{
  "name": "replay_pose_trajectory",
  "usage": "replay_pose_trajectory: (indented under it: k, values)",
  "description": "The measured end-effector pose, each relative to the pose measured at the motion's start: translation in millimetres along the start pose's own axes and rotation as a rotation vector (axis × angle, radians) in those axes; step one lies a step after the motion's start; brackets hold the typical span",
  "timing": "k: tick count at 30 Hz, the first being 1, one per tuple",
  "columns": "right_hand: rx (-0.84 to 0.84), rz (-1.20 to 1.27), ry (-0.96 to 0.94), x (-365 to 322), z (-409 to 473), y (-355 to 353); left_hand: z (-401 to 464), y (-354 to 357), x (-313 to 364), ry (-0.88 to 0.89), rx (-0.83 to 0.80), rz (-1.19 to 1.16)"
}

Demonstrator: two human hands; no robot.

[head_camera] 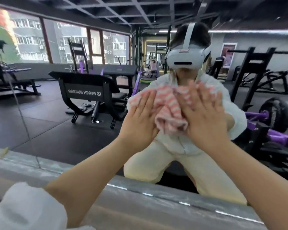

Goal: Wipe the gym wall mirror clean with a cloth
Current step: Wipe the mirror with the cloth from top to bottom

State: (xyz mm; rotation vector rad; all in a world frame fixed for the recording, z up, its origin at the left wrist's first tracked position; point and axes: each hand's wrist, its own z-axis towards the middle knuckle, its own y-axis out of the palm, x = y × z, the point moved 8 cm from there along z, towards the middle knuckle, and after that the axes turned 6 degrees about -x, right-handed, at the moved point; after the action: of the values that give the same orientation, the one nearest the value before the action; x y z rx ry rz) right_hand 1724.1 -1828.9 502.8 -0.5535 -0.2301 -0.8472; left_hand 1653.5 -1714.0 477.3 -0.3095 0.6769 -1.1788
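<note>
Read "PEACH BUILDER", reversed, on black bench (86, 92) reflected left of centre. Pressed pink-and-white striped cloth (170, 112), bunched, against mirror (45, 123) at frame centre; left hand (140, 120) and right hand (204, 117) flat, fingers straight, gripping nothing.

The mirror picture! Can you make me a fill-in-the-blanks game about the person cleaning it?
1. The cloth pressed on the mirror has white and ____ stripes.
2. The person presses the cloth with ____ hands, the left hand and the right hand.
3. The fingers of each hand are ____, not curled.
4. The black bench seen in the mirror has the words PEACH ____ on it.

Missing words: pink; both; straight; BUILDER
</note>
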Motion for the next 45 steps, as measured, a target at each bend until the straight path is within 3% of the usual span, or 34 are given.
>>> replay_pose_trajectory:
  k: [4, 8, 12, 16, 22, 27, 30, 33, 37, 41, 45]
  values:
    - [-0.011, -0.038, 0.146, 28, 4, -6, 41, -9, 13, -0.183, 0.063, -0.111]
    - [0.003, -0.028, 0.183, 16, -22, 2, 42, 4, 33, -0.037, 0.057, -0.08]
    - [0.046, 0.11, 0.263, 12, -4, 1, 49, -3, 18, 0.143, 0.162, -0.043]
    - [0.065, 0.138, 0.271, -5, 26, 0, 49, -9, -11, 0.15, 0.22, -0.02]
    - [0.034, 0.098, 0.189, -37, 58, 7, 33, -15, -50, 0.013, 0.271, -0.07]
    - [0.009, 0.063, -0.047, -72, 52, 16, -13, 15, -66, -0.183, 0.2, -0.132]
    - [-0.02, 0.021, -0.203, -88, 23, 24, -49, 33, -45, -0.102, 0.137, -0.093]
    - [-0.048, -0.047, -0.242, -89, -14, 33, -71, 48, -24, -0.025, 0.044, -0.028]
    - [-0.071, -0.087, -0.157, -66, -38, 32, -58, 44, -8, 0.033, -0.003, -0.097]
    - [-0.032, -0.074, 0.011, -39, -7, 14, -18, 18, -24, 0.048, 0.094, -0.164]
    - [0.026, -0.012, 0.187, -26, 44, -7, 12, -10, -61, -0.076, 0.164, -0.095]
